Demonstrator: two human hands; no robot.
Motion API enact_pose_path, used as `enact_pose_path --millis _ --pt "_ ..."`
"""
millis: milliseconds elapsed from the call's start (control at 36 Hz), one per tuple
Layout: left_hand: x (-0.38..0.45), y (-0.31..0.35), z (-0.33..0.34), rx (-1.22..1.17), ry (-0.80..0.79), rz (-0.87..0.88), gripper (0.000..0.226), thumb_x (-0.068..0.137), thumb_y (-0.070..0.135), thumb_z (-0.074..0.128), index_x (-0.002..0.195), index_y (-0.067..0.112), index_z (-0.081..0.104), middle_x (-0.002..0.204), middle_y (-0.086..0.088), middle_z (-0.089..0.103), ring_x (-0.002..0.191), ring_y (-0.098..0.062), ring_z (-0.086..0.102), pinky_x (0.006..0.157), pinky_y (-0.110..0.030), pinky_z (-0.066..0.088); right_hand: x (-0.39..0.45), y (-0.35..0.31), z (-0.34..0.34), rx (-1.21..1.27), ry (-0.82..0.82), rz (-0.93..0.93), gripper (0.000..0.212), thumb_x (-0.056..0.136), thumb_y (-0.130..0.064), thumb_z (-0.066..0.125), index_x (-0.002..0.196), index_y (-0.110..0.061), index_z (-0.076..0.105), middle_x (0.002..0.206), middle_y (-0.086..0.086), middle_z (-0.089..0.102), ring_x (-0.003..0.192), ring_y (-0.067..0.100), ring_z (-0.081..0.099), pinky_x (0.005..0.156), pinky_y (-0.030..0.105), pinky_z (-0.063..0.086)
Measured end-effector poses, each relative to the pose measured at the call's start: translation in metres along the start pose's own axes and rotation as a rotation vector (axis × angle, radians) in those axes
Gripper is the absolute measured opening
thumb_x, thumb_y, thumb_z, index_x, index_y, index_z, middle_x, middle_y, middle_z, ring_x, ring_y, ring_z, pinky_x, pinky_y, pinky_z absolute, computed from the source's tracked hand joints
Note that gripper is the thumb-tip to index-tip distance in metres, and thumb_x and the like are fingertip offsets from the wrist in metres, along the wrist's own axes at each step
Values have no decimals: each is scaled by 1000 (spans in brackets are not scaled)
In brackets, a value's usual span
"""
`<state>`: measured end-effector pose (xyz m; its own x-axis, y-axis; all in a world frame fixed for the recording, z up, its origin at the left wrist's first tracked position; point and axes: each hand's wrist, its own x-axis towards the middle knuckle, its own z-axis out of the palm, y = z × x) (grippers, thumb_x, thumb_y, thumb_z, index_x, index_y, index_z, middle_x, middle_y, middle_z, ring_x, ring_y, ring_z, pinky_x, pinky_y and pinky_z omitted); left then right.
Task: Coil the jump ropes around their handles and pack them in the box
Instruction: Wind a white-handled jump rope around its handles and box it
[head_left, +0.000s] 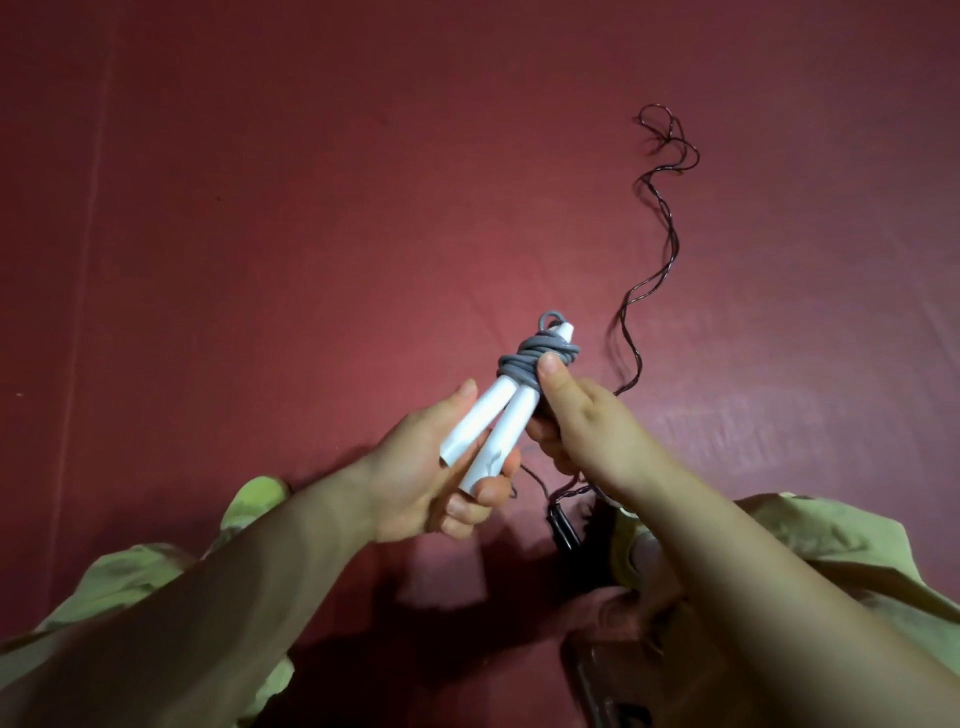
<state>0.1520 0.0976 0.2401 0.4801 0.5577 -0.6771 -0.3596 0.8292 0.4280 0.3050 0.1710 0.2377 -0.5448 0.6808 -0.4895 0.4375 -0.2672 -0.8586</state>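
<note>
Two white handles (491, 434) of a jump rope lie side by side, tilted up to the right, with grey rope (527, 358) coiled tightly round their upper ends. My left hand (441, 467) grips the lower ends of the handles. My right hand (571, 415) holds the bundle from the right, its thumb pressed on the grey coil. A second jump rope, thin and dark (660, 228), trails loose over the red surface (260, 234) from the far right down to a dark handle (563, 530) beneath my right wrist.
A dark object (608, 680), partly hidden under my right forearm, sits at the bottom edge; I cannot tell what it is. Pale green sleeves (810, 540) frame both arms.
</note>
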Motion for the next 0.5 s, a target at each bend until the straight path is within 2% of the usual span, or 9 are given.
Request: enact_pose_path --millis 111,194,250,306,361,389,444,500 --pt "8 -5 -3 305 215 127 64 77 68 26 72 11 54 50 -3 47 38 -13 27 43 -22 19 5 7 3 -135 49 66 54 102 -49 27 55 -23 34 45 -12 28 40 6 21 49 27 19" --pt "11 -8 -2 449 349 198 63 95 57 21 72 11 57 53 -5 51 39 -15 32 43 -22 23 6 8 4 -169 51 115 54 102 -47 26 59 -21 42 38 -12 33 36 3 26 49 24 22" --pt "12 -8 -4 538 407 217 63 99 52 20 72 11 58 54 -5 53 38 -14 37 43 -21 28 5 7 5 -201 76 139 54 102 -49 25 64 -19 50 36 -12 37 34 3 31 48 22 25" --pt "14 -8 -9 681 473 212 68 95 62 22 73 11 61 55 0 57 43 -14 44 51 -25 36 3 4 7 -233 87 162 56 101 -51 24 66 -18 54 42 -11 42 40 4 37 52 26 33" --pt "14 -8 -14 834 526 207 76 79 74 20 75 12 64 58 1 61 55 -17 52 61 -32 41 1 1 10 -279 74 194 58 100 -53 21 73 -16 56 57 -8 47 54 11 44 64 33 46" --pt "15 -9 -16 910 542 198 75 78 74 19 74 13 63 61 1 62 60 -19 54 65 -33 42 1 -1 11 -295 57 218 61 100 -55 18 77 -14 57 63 -5 48 59 13 45 69 36 49" --pt "14 -10 -17 1071 575 165 63 89 66 21 72 18 58 65 4 60 66 -19 56 70 -33 44 0 -4 13 -263 23 279 62 98 -60 15 81 -16 55 67 -4 45 58 14 43 59 33 46" --pt "13 -10 -17 1158 617 148 63 87 69 18 75 20 56 73 4 62 76 -20 60 80 -37 48 0 -6 13 -186 5 331 60 95 -66 17 81 -19 52 64 -5 39 52 12 35 49 26 34"
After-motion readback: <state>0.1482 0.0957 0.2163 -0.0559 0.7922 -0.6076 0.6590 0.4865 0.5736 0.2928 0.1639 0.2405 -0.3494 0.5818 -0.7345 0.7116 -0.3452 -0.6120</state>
